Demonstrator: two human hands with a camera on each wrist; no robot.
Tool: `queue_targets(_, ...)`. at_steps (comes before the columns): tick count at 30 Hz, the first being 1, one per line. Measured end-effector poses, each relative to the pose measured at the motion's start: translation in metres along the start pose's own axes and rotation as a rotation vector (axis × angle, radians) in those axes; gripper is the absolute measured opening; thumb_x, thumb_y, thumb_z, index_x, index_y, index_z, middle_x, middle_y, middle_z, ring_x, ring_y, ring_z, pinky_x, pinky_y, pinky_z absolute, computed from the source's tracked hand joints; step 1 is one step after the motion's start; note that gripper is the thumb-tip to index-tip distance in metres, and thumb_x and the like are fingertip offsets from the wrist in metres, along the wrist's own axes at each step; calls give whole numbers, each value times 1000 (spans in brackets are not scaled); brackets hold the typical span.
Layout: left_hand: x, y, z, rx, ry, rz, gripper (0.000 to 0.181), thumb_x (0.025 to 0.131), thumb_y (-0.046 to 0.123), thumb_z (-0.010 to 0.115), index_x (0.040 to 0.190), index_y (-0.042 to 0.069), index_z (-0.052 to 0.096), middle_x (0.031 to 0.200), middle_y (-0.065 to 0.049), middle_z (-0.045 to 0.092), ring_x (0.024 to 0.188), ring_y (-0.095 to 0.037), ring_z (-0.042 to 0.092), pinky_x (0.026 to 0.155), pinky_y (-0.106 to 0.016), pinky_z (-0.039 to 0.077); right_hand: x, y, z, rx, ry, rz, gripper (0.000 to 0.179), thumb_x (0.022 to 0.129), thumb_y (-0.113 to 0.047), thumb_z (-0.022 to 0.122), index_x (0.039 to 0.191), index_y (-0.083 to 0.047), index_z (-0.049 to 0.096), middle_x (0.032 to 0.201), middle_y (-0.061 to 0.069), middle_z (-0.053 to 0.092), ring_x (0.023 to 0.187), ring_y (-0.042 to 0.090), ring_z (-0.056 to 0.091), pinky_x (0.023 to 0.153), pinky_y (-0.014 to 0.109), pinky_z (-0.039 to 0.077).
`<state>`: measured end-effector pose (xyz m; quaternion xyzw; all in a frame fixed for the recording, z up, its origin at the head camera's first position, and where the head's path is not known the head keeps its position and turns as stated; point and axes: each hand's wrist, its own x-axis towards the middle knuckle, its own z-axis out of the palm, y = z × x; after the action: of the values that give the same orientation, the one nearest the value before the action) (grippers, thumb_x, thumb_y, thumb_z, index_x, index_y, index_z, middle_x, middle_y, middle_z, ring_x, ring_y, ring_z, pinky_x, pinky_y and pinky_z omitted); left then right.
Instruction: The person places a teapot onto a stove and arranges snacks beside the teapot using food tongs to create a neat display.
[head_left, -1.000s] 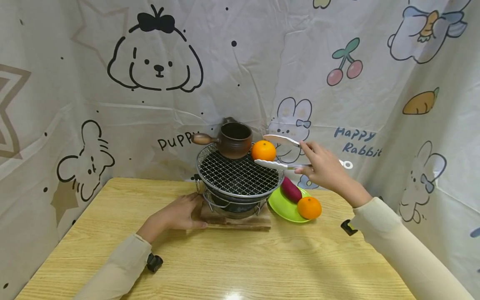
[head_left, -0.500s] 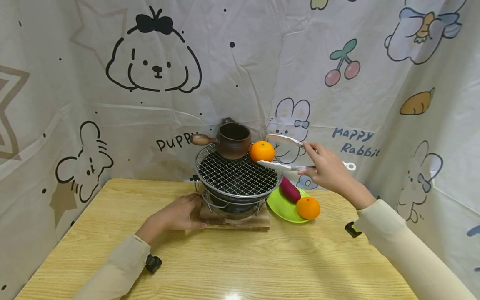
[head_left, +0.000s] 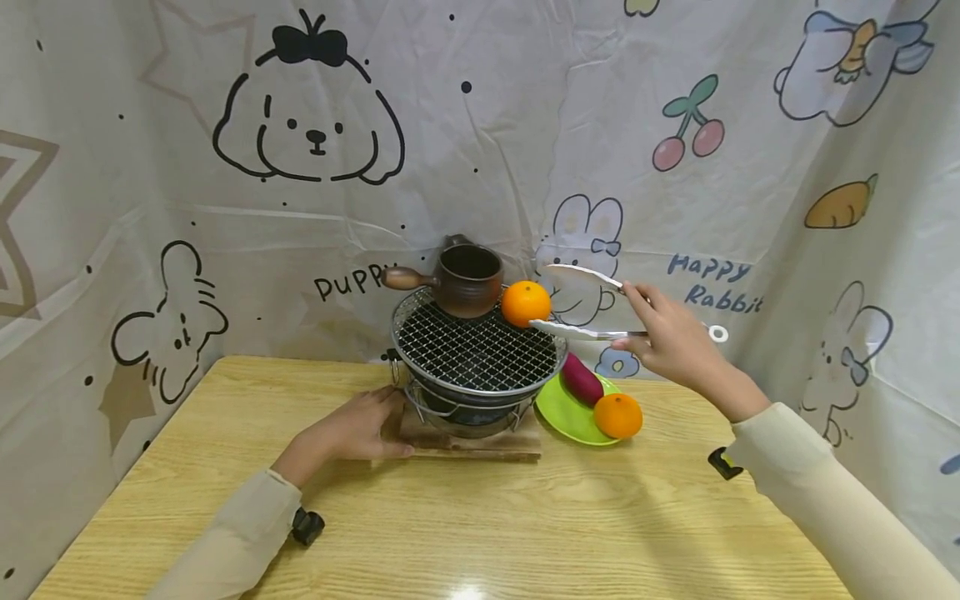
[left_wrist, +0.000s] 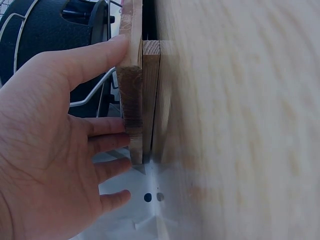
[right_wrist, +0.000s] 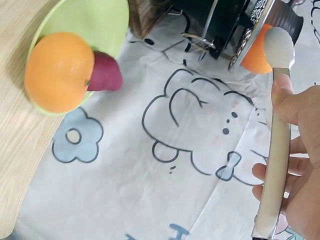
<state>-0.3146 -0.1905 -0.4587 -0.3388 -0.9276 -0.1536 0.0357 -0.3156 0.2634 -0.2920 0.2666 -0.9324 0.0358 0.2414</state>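
Note:
My right hand (head_left: 678,337) holds white-tipped tongs (head_left: 577,331), their arms spread apart. An orange (head_left: 526,303) sits on the right back edge of the round wire grill rack (head_left: 472,354), beside a small brown pot (head_left: 468,287) with a side handle. The lower tong tip overlaps the orange's lower right side in the head view; the upper tip is raised and apart from it. My left hand (head_left: 360,427) rests at the left end of the wooden board (head_left: 480,447) under the stove, thumb (left_wrist: 102,57) on its face, other fingers extended at its end.
Right of the stove, a green plate (head_left: 562,417) bears a second orange (head_left: 618,416) and a purple sweet potato (head_left: 582,380). The wooden table (head_left: 525,525) extends in front. A printed cloth (head_left: 450,108) hangs behind and on both sides.
My right hand has moved right with the tongs, and their tips have drawn back from the orange, which stays on the rack. My left hand stays at the board.

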Motion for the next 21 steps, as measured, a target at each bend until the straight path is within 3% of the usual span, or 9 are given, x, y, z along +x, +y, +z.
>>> queue_targets(11,0,0,-1,20,24,25,90,85,60,71,141,-7,50,140,-27,56,130,-46,54,112,-58,42,-10,21,-9,-30,11,14,88,85,-20,83,154,7,36,143,32,49,110,45,56,96,61,50)
queue_targets(16,0,0,-1,31,27,36,91,85,62,70,140,-8,51,138,-27,57,129,-45,55,112,-58,43,-18,33,-14,-52,-16,63,89,86,-20,82,156,5,33,146,34,45,120,51,53,103,66,44)
queue_targets(21,0,0,-1,24,13,18,93,85,62,70,142,-9,49,141,-29,55,132,-47,52,113,-58,41,-24,45,-13,-71,-51,68,89,87,-20,81,156,6,32,146,35,45,119,51,54,101,67,45)
